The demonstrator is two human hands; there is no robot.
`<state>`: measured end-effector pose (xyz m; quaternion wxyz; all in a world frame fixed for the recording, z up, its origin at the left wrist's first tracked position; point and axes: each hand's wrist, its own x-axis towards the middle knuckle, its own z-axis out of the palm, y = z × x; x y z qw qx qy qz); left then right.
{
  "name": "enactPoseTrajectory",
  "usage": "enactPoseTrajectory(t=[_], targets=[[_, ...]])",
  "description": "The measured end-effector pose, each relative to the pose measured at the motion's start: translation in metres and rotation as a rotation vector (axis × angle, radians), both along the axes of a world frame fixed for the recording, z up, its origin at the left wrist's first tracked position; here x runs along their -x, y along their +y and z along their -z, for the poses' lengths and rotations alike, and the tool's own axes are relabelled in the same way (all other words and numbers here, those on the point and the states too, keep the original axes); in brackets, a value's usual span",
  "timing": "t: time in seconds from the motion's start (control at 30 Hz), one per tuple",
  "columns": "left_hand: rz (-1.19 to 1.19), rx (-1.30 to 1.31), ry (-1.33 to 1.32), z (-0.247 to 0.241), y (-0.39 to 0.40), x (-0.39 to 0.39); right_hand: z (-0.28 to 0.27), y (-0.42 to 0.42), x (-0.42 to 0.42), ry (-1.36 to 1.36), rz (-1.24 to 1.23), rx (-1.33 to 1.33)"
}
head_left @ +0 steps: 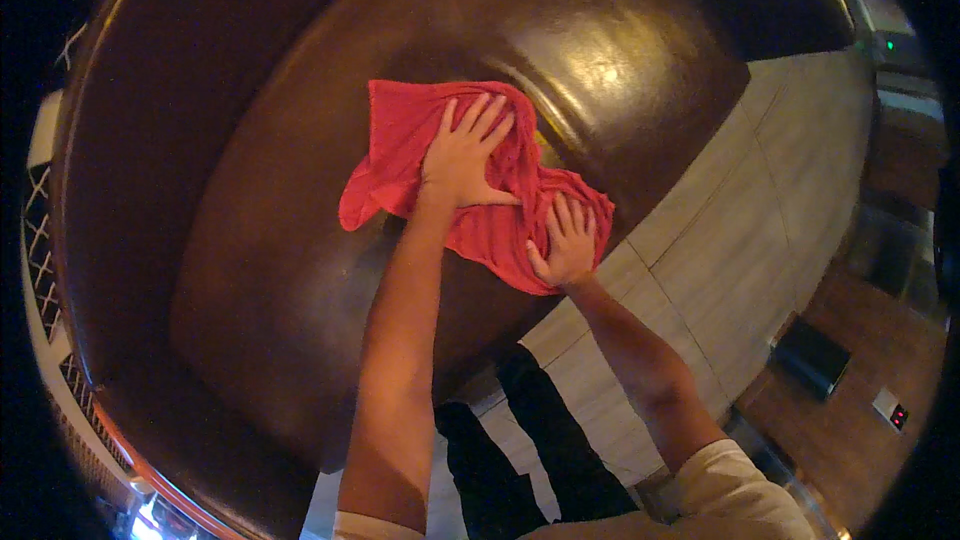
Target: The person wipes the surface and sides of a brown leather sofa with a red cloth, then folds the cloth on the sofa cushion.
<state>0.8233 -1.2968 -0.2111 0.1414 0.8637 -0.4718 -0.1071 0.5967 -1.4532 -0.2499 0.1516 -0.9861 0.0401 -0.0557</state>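
A crumpled red cloth lies on the brown leather-like seat of a curved bench. My left hand rests flat on the cloth with its fingers spread, pressing near its upper middle. Lower and to the right, my right hand lies on the bunched right end of the same cloth, close to the seat's front edge. Both palms face down, and neither hand visibly grips the fabric. What lies under the cloth is hidden.
The bench's dark backrest curves along the left. Beyond the seat's front edge is a tiled floor. At the right stands a wooden surface with a dark box-like object and a small device with red lights.
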Motion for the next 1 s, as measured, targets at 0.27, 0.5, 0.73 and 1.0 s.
enactPoseTrajectory(t=[0.27,0.5,0.73,1.0], targets=[[-0.029,-0.107,-0.096,0.015,-0.036,-0.002,0.016,-0.033,-0.019,0.006,0.004,-0.08],[-0.115,-0.034,-0.067,0.003,-0.016,0.03,0.0,-0.034,-0.035,-0.028,-0.004,-0.031],[-0.325,-0.025,-0.083,0.002,0.035,0.111,-0.01,-0.038,-0.046,-0.014,0.002,0.057],[-0.423,-0.147,0.006,0.01,0.112,0.227,-0.003,0.001,-0.019,0.076,-0.021,0.054]])
